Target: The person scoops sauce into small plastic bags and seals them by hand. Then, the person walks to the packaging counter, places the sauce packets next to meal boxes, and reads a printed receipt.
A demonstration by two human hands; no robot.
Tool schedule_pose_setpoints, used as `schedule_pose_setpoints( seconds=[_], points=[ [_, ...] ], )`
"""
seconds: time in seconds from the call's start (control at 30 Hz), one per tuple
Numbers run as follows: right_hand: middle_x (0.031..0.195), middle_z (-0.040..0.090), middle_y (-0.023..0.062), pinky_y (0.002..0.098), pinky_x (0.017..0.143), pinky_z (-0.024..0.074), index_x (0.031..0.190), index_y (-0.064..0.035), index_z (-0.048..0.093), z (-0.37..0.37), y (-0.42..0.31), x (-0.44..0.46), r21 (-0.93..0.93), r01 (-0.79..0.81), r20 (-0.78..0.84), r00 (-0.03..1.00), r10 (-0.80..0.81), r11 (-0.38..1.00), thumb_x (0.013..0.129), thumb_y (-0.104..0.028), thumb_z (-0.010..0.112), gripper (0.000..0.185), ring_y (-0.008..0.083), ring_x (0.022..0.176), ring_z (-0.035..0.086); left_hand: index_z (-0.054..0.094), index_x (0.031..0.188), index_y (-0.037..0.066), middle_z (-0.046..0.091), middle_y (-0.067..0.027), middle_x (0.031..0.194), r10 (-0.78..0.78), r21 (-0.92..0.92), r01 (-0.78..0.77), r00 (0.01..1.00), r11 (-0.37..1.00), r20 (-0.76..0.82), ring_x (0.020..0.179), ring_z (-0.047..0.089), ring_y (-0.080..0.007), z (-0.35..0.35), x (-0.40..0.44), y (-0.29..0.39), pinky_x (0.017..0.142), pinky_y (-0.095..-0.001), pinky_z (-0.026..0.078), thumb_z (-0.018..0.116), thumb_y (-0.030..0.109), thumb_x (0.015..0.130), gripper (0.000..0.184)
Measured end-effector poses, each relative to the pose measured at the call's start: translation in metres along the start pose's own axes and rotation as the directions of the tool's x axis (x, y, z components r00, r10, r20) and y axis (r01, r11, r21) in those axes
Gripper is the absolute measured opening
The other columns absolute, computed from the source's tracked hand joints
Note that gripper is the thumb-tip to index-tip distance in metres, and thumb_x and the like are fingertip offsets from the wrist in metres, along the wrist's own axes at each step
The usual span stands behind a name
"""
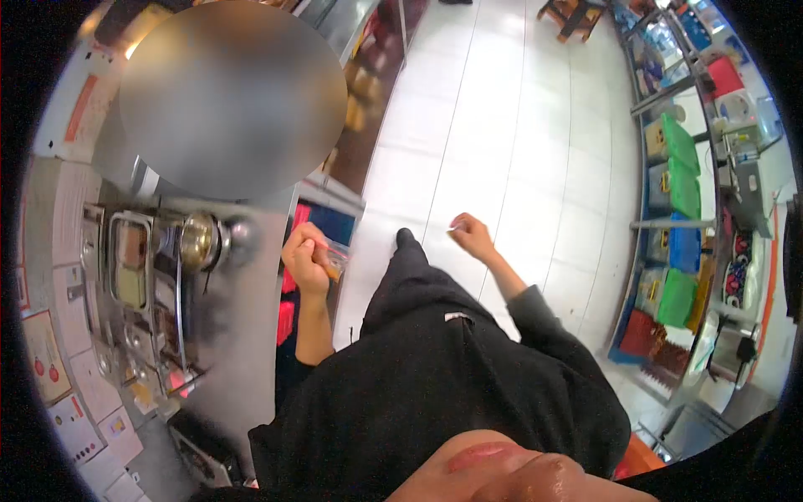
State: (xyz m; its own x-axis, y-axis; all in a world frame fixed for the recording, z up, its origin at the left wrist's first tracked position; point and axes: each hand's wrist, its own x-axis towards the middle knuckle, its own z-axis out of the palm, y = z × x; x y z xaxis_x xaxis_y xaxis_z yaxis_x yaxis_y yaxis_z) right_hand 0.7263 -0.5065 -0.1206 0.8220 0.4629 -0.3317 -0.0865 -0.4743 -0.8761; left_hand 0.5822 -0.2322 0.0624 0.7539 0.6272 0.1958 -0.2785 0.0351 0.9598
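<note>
My left hand (306, 258) is closed on a small clear plastic bag (336, 258) with a reddish top edge and something orange-yellow low inside. It is held up beside the counter's edge, above a dark compartment with red items. My right hand (473, 238) is out in front of me over the white floor, its fingers pinched together. A small whitish and brown piece (454, 227) shows at its fingertips, too small to name. The two hands are apart.
To my left runs a grey metal counter (242, 335) with a metal tray (131, 259) and a round brass-coloured bowl (199, 241). A shelf on the right holds green-lidded boxes (679, 297). A wooden stool (572, 18) stands far ahead on the white tiled floor (468, 125).
</note>
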Motion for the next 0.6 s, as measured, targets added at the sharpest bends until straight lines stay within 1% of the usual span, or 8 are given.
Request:
schedule_pose_setpoints(
  seconds=[0.17, 0.2, 0.27, 0.4, 0.43, 0.47, 0.5, 0.6],
  points=[
    [0.060, 0.055, 0.0033, 0.0277, 0.046, 0.0408, 0.085, -0.0049, 0.057, -0.026, -0.005, 0.171, 0.120, 0.181, 0.062, 0.980, -0.189, 0.976, 0.081, -0.020, 0.063, 0.017, 0.0109, 0.052, 0.052, 0.060, 0.087, 0.003, 0.054, -0.0021, 0.066, -0.165, 0.293, 0.171, 0.985, 0.941, -0.043, 0.055, 0.049, -0.0085, 0.034, 0.095, -0.047, 0.049, -0.0212, 0.038, 0.045, 0.010, 0.091, 0.017],
    [0.063, 0.057, 0.0096, 0.0348, 0.054, 0.0451, 0.083, -0.0034, 0.055, -0.044, -0.009, 0.193, -0.124, 0.305, -0.014, 0.951, -0.309, 0.944, 0.080, -0.027, 0.062, 0.025, 0.0196, 0.058, 0.055, 0.060, 0.087, 0.003, 0.054, -0.0021, 0.066, -0.136, 0.276, 0.142, 0.990, 0.951, -0.040, 0.055, 0.049, -0.0085, 0.041, 0.116, -0.060, 0.049, -0.0212, 0.038, 0.045, 0.010, 0.091, 0.017],
    [0.075, 0.060, 0.0197, 0.0425, 0.063, 0.0468, 0.084, -0.0020, 0.054, -0.080, 0.030, 0.248, -0.403, 0.236, 0.059, 0.971, -0.232, 0.885, 0.078, -0.033, 0.062, 0.033, 0.0360, 0.071, 0.058, 0.063, 0.094, 0.003, 0.061, -0.0045, 0.073, -0.073, 0.610, -0.009, 0.991, 0.793, 0.111, 0.068, 0.057, -0.0134, 0.062, 0.160, -0.081, 0.060, -0.0261, 0.045, 0.046, 0.010, 0.091, 0.018],
    [0.085, 0.062, 0.0237, 0.0479, 0.072, 0.0475, 0.081, -0.0003, 0.061, -0.179, 0.160, 0.262, -0.651, -0.032, 0.035, 0.997, 0.071, 0.758, 0.075, -0.027, 0.052, 0.029, 0.0406, 0.083, 0.059, 0.063, 0.093, 0.004, 0.063, -0.0054, 0.074, -0.130, 0.592, -0.014, 0.971, 0.806, 0.201, 0.069, 0.059, -0.0158, 0.146, 0.254, -0.122, 0.064, -0.0301, 0.047, 0.047, 0.012, 0.092, 0.018],
    [0.087, 0.061, 0.0269, 0.0494, 0.078, 0.0466, 0.084, 0.0017, 0.060, -0.213, 0.154, 0.248, -0.617, -0.230, 0.089, 0.930, 0.356, 0.753, 0.076, -0.024, 0.050, 0.029, 0.0435, 0.086, 0.058, 0.063, 0.092, 0.003, 0.063, -0.0058, 0.073, -0.151, 0.578, -0.028, 0.954, 0.816, 0.260, 0.068, 0.059, -0.0155, 0.181, 0.281, -0.128, 0.063, -0.0297, 0.047, 0.048, 0.012, 0.091, 0.018],
    [0.075, 0.062, 0.0197, 0.0465, 0.066, 0.0476, 0.065, -0.0044, 0.063, -0.237, 0.223, 0.238, -0.708, -0.013, 0.120, 0.983, 0.139, 0.706, 0.070, -0.027, 0.053, 0.025, 0.0359, 0.073, 0.059, 0.063, 0.092, 0.003, 0.063, -0.0061, 0.072, -0.173, 0.569, -0.044, 0.931, 0.821, 0.322, 0.067, 0.058, -0.0151, 0.216, 0.307, -0.134, 0.063, -0.0293, 0.047, 0.049, 0.013, 0.091, 0.017],
    [0.069, 0.059, 0.0182, 0.0464, 0.061, 0.0464, 0.062, -0.0051, 0.062, -0.268, 0.221, 0.220, -0.798, 0.211, 0.278, 0.960, 0.034, 0.564, 0.069, -0.025, 0.053, 0.023, 0.0353, 0.070, 0.058, 0.063, 0.093, 0.003, 0.063, -0.0060, 0.071, -0.278, 0.523, 0.029, 0.871, 0.852, 0.406, 0.066, 0.058, -0.0142, 0.254, 0.332, -0.134, 0.062, -0.0289, 0.047, 0.051, 0.012, 0.089, 0.016],
    [0.073, 0.062, 0.0117, 0.0424, 0.059, 0.0481, 0.064, -0.0109, 0.065, -0.327, 0.234, 0.169, -0.910, 0.230, 0.312, 0.927, 0.207, 0.345, 0.065, -0.014, 0.058, 0.008, 0.0300, 0.074, 0.060, 0.062, 0.097, 0.002, 0.060, -0.0070, 0.071, -0.478, 0.381, 0.290, 0.585, 0.878, 0.656, 0.069, 0.058, -0.0106, 0.357, 0.388, -0.174, 0.063, -0.0253, 0.046, 0.054, 0.010, 0.087, 0.015]
  ],
)
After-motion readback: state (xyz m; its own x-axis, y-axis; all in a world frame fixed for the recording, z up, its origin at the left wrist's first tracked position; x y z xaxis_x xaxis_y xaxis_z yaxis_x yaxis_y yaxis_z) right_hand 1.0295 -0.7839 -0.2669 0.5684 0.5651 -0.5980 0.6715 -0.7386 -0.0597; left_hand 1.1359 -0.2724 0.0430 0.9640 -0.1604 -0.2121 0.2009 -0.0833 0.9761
